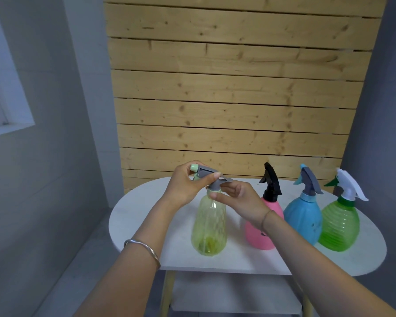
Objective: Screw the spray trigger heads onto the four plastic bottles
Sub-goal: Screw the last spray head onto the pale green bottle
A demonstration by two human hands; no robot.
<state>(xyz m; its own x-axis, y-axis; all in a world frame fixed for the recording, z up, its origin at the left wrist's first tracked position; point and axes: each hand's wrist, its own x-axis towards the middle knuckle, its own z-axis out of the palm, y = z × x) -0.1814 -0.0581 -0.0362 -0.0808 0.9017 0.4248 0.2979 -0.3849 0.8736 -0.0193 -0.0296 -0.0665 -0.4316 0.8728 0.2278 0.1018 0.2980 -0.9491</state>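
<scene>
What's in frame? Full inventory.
Bottles: 4, in a row on the table, left to right: yellow-green bottle, pink bottle, blue bottle, green bottle.
Trigger heads: 4, one atop each, same order: grey head with pale green nozzle, black head, grey head with blue nozzle, white head with green nozzle.
Table: 1, white, oval, centre.
Shelf: 1, white, under the table.
Slat wall: 1, light wood, behind.
Window: 1, white frame, left.
Bangle: 1, silver, left wrist.
Bracelet: 1, thin, right wrist.
Hands: 2; left hand grips the leftmost head, right hand pinches its collar.
</scene>
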